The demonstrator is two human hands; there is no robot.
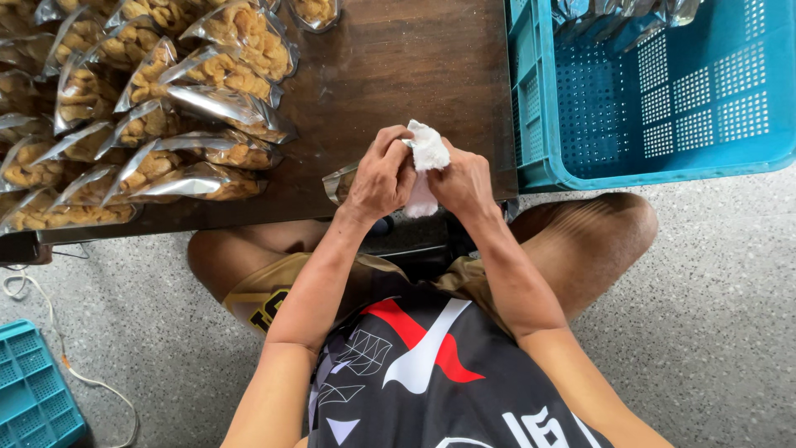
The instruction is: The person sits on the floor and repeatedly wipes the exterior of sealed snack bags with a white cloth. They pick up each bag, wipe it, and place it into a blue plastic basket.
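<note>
My left hand and my right hand meet at the near edge of a dark wooden table. Both grip a crumpled white cloth that sticks up between the fingers and hangs down below them. Under my left hand lies a clear snack pouch with a silvery edge, mostly hidden by the hand. Whether the cloth touches the pouch I cannot tell.
Several sealed clear pouches of golden fried snacks are heaped on the table's left half. A blue perforated plastic crate stands at the right with a few pouches in its far end. Another blue crate and a white cord lie on the grey floor at the left.
</note>
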